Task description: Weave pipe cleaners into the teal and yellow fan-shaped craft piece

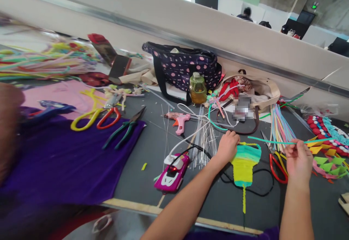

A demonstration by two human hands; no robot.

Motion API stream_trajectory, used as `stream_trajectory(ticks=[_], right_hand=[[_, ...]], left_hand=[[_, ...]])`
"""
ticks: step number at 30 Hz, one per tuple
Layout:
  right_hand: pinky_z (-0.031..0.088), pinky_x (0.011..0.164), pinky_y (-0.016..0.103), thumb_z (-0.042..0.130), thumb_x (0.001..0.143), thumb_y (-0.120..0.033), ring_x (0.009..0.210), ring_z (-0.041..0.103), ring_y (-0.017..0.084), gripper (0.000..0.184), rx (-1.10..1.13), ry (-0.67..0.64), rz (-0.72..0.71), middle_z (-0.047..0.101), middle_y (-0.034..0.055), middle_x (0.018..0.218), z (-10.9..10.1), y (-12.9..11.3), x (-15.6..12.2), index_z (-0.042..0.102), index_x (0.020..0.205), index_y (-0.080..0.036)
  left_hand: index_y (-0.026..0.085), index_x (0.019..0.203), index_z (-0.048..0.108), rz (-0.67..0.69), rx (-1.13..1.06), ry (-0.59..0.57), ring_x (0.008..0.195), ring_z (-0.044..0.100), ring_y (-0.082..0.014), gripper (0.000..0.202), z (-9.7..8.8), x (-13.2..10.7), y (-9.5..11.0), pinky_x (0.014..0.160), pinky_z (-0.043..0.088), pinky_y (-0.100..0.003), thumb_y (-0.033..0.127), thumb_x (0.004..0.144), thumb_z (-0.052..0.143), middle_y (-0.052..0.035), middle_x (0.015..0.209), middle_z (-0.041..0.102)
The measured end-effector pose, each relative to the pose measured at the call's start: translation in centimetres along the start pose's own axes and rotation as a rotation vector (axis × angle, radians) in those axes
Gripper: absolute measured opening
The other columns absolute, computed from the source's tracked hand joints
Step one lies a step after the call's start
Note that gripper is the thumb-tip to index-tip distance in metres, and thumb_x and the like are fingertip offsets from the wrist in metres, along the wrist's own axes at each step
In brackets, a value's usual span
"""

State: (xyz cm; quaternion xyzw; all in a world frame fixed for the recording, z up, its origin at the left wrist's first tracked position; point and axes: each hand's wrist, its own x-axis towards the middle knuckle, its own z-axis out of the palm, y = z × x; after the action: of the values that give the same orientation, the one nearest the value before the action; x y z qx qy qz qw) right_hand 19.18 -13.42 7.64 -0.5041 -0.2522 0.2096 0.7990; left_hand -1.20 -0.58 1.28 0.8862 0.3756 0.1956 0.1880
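Note:
My left hand (227, 146) is closed on the top left corner of a woven piece (244, 163) striped teal, green and yellow, which lies on the dark grey table (152, 149). My right hand (298, 160) pinches a long teal strip (275, 140) that runs left toward the piece's top. A yellow tail hangs from the piece toward me. Red-handled scissors (276, 165) lie between my two hands.
A pink glue gun (178, 120), thin clear sticks (204, 138), a magenta phone (172, 172), pliers (125, 129), scissors (107, 114) and purple cloth (62, 160) lie to the left. A dotted bag (185, 65), a bottle (197, 88) and a canvas bag (261, 89) stand behind. Coloured strips (280, 125) lie to the right.

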Motion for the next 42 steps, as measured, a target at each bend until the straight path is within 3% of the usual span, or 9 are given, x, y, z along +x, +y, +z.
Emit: stream_trajectory(ticks=[11, 14, 19, 29, 36, 42], right_hand=[[0.033, 0.042, 0.022, 0.07, 0.076, -0.037, 0.045, 0.045, 0.009, 0.025, -0.115, 0.181, -0.232, 0.051, -0.002, 0.051, -2.3, -1.5, 0.0, 0.064, 0.067, -0.015], [0.033, 0.042, 0.022, 0.073, 0.074, -0.035, 0.047, 0.047, 0.008, 0.024, -0.136, 0.199, -0.227, 0.054, -0.0008, 0.056, -2.2, -1.2, -0.2, 0.064, 0.066, -0.015], [0.033, 0.044, 0.021, 0.072, 0.075, -0.036, 0.049, 0.047, 0.008, 0.023, -0.101, 0.149, -0.144, 0.055, 0.0001, 0.061, -1.6, -0.2, -0.4, 0.065, 0.069, -0.014], [0.024, 0.039, 0.021, 0.069, 0.074, -0.035, 0.044, 0.035, 0.007, 0.019, 0.111, 0.08, -0.123, 0.043, -0.0043, 0.053, -2.8, -0.9, 0.4, 0.063, 0.067, -0.018], [0.024, 0.04, 0.022, 0.069, 0.073, -0.032, 0.046, 0.04, 0.009, 0.019, 0.042, 0.113, -0.208, 0.048, -0.0014, 0.053, -2.7, -1.0, 0.3, 0.064, 0.065, -0.016], [0.03, 0.043, 0.02, 0.068, 0.077, -0.037, 0.047, 0.043, 0.007, 0.023, -0.035, 0.058, -0.077, 0.051, -0.0015, 0.056, -1.3, 0.1, -0.6, 0.064, 0.069, -0.016]], left_hand=[[0.02, 0.084, 0.06, -0.028, -0.507, 0.19, 0.082, 0.058, -0.0159, 0.012, -2.9, -0.6, 1.4, 0.072, 0.042, -0.025, 0.018, 0.085, 0.048, -0.0025, 0.085, 0.064], [0.019, 0.085, 0.061, -0.073, -0.659, 0.205, 0.078, 0.058, -0.0148, 0.011, -3.1, -0.8, 1.7, 0.066, 0.041, -0.023, 0.021, 0.086, 0.05, -0.0019, 0.083, 0.064], [0.018, 0.081, 0.062, -0.086, -0.81, 0.24, 0.077, 0.058, -0.016, 0.015, -3.7, -0.9, 2.2, 0.07, 0.042, -0.024, 0.029, 0.085, 0.053, -0.0035, 0.081, 0.064], [0.017, 0.08, 0.064, -0.173, -1.039, 0.196, 0.074, 0.06, -0.0168, 0.02, -3.7, -1.0, 2.4, 0.066, 0.044, -0.024, 0.036, 0.079, 0.062, -0.0039, 0.076, 0.064], [0.016, 0.082, 0.064, -0.249, -1.229, 0.13, 0.071, 0.063, -0.0174, 0.026, -3.6, -1.0, 2.4, 0.061, 0.045, -0.023, 0.041, 0.075, 0.068, -0.0031, 0.071, 0.064], [0.016, 0.083, 0.063, -0.304, -1.387, 0.055, 0.071, 0.063, -0.0183, 0.033, -3.6, -1.0, 2.4, 0.061, 0.047, -0.025, 0.046, 0.072, 0.07, -0.0043, 0.073, 0.065]])
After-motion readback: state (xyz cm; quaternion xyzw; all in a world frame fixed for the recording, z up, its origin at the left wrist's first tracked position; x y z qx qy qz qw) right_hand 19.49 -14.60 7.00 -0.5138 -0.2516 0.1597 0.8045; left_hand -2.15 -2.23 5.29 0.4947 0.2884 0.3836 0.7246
